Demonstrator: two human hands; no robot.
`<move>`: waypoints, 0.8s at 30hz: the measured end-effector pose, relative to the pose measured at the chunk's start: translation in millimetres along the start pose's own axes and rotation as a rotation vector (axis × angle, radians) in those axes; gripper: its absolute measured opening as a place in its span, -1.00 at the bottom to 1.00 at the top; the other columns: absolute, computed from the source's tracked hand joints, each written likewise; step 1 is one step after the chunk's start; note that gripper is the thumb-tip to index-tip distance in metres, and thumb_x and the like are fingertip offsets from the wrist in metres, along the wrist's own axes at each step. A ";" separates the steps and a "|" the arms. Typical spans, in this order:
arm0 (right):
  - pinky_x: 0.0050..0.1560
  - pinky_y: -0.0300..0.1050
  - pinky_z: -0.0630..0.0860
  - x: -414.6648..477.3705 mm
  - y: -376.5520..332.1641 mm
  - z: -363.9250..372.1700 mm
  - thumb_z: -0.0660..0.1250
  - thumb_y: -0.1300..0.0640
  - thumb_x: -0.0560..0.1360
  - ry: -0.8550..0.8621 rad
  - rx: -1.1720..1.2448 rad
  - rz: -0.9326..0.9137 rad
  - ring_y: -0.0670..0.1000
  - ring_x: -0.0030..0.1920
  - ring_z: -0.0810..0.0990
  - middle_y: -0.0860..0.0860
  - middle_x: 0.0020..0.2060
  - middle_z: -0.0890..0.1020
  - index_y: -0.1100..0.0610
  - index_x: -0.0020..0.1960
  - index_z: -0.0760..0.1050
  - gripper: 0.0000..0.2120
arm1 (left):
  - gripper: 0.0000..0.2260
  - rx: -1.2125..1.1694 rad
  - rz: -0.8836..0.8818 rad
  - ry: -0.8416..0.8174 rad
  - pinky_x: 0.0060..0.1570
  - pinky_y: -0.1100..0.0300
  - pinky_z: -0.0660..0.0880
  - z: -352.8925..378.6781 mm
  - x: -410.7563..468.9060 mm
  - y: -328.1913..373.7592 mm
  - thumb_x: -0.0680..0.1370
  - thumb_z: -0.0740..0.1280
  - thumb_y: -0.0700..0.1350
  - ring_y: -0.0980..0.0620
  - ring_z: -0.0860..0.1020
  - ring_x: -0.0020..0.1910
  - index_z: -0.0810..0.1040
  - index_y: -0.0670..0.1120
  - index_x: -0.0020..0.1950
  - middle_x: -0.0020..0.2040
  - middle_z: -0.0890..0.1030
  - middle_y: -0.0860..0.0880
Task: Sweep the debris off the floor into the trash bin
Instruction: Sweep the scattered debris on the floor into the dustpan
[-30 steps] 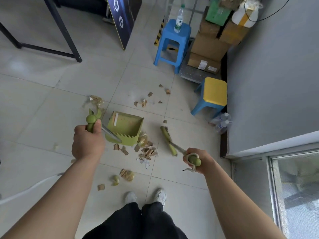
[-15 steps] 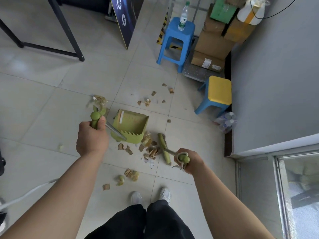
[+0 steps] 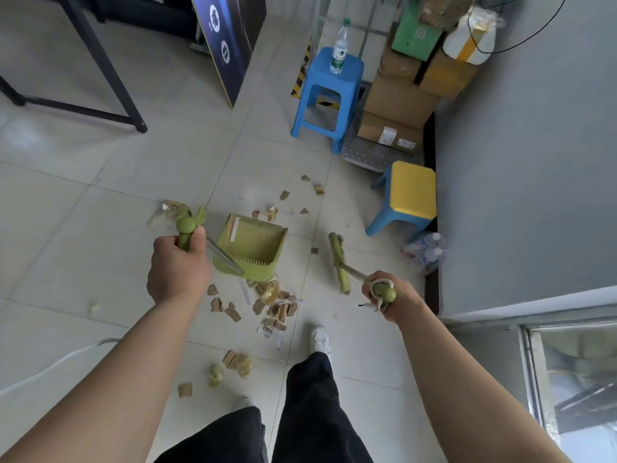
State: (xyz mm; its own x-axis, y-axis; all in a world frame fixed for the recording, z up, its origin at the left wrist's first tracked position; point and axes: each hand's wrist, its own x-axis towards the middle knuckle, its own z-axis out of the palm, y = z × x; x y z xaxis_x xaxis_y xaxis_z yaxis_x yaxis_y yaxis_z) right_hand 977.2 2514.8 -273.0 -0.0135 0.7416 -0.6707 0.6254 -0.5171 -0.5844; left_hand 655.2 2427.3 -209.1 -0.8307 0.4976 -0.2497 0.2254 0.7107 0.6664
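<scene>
Head view looks down on our two bare arms over a pale tiled floor (image 3: 100,248). Our left hand (image 3: 178,269) is clenched round the green handle of the dustpan (image 3: 253,245), which stands on the floor just ahead of that hand, its toothed edge on our side. Our right hand (image 3: 390,300) grips the green top of the broom (image 3: 339,262); a white cord loops round that end, and the broom head lies on the tiles to the right of the dustpan, apart from it. Most of the debris (image 3: 273,305), torn cardboard bits and scraps of paper, lies in a heap just on our side of the dustpan, between it and our white shoe (image 3: 320,339). More scraps sit lower left of the heap, and others lie scattered beyond the dustpan. Farther off stand a blue stool (image 3: 329,91) carrying a bottle (image 3: 339,46), and a yellow-topped stool (image 3: 410,198) by the grey wall. We see no trash bin.
</scene>
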 end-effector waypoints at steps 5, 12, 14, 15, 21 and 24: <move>-0.59 -0.33 0.37 63.9 -22.0 -50.7 0.18 0.45 0.45 0.052 0.614 0.258 -0.05 -0.64 0.46 0.10 -0.56 0.49 0.23 -0.40 0.44 -0.71 | -0.53 -0.002 -0.050 0.045 -0.08 0.02 0.31 39.0 9.7 38.3 0.60 0.18 0.20 -0.16 0.42 -0.12 0.46 -0.22 0.14 -0.07 0.48 -0.09; -0.66 -0.38 0.31 160.2 -57.6 -97.8 0.17 0.35 0.50 0.045 0.722 0.382 -0.04 -0.73 0.38 0.06 -0.69 0.36 0.18 -0.29 0.32 -0.79 | -0.50 0.006 -0.116 0.125 -0.02 -0.12 0.51 84.3 28.3 84.4 0.54 0.17 0.31 -0.25 0.61 -0.15 0.44 -0.13 0.07 -0.06 0.59 -0.10; -0.65 -0.36 0.35 179.3 -61.9 -99.8 0.18 0.34 0.50 0.021 0.742 0.388 -0.02 -0.70 0.43 0.07 -0.68 0.38 0.18 -0.31 0.30 -0.77 | -0.46 0.001 -0.135 0.139 -0.02 -0.16 0.53 95.1 30.1 92.8 0.50 0.15 0.36 -0.25 0.63 -0.15 0.45 -0.12 0.06 -0.05 0.59 -0.08; -0.64 -0.35 0.35 185.3 -63.4 -97.6 0.17 0.33 0.51 -0.021 0.745 0.396 -0.02 -0.70 0.43 0.06 -0.67 0.39 0.18 -0.32 0.30 -0.76 | -0.44 -0.007 -0.137 0.148 -0.02 -0.17 0.54 99.3 29.9 96.4 0.49 0.15 0.38 -0.25 0.63 -0.16 0.45 -0.11 0.05 -0.06 0.60 -0.07; -0.46 -0.26 0.37 187.3 -77.1 -57.1 0.27 0.35 0.41 -0.186 0.459 0.377 0.02 -0.53 0.46 0.12 -0.48 0.46 0.20 -0.22 0.38 -0.89 | -0.49 0.000 -0.166 0.203 -0.02 -0.09 0.45 112.6 27.9 112.1 0.57 0.18 0.28 -0.23 0.56 -0.04 0.46 -0.18 0.13 0.00 0.60 -0.12; -0.46 -0.26 0.37 179.5 -78.1 -44.7 0.32 0.34 0.33 -0.247 0.385 0.343 0.04 -0.45 0.44 0.15 -0.36 0.44 0.23 -0.24 0.40 -0.90 | -0.50 -0.004 -0.178 0.222 -0.02 -0.08 0.45 115.7 25.8 116.7 0.57 0.18 0.27 -0.23 0.56 -0.05 0.44 -0.18 0.13 -0.02 0.58 -0.11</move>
State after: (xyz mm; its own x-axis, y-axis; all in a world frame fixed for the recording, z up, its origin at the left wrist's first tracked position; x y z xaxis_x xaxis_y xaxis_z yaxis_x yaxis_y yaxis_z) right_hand 960.8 2707.3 -327.4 -0.0711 0.4057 -0.9112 0.2971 -0.8635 -0.4077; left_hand 718.9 2580.7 -219.1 -0.9483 0.2436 -0.2034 0.0642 0.7750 0.6287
